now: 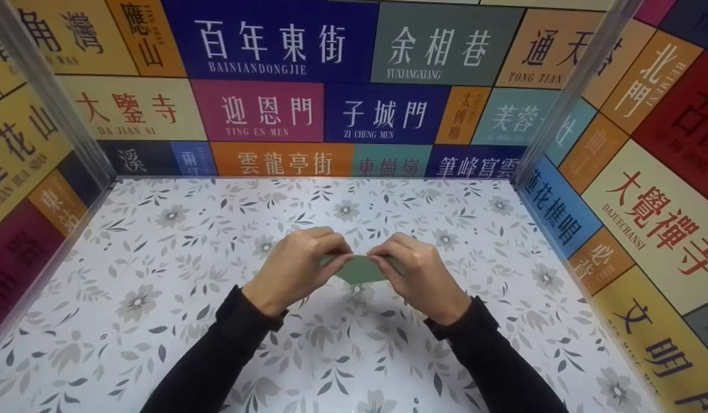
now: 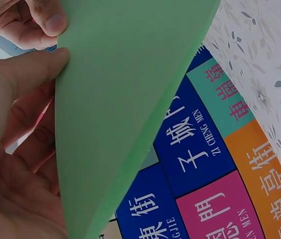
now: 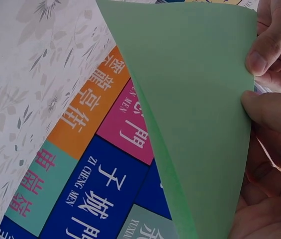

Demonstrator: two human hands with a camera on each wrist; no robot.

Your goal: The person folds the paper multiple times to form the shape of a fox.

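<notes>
Both hands hold a green sheet of paper (image 1: 359,271) above the middle of the table. Its top edge runs between the two hands, and a pointed part hangs down below; in the wrist views the sheet looks folded, with layers along the slanted edge. My left hand (image 1: 305,265) pinches the top edge between thumb and fingers. A short gap to the right, my right hand (image 1: 419,274) pinches the same edge with its thumb and fingers. In the left wrist view the paper (image 2: 125,89) hides part of the fingers behind it.
The table (image 1: 176,327) has a white covering printed with grey flowers and leaves. Colourful panels with Chinese lettering (image 1: 273,43) stand behind it and at both sides. Clear corner posts (image 1: 566,86) rise at the back left and back right.
</notes>
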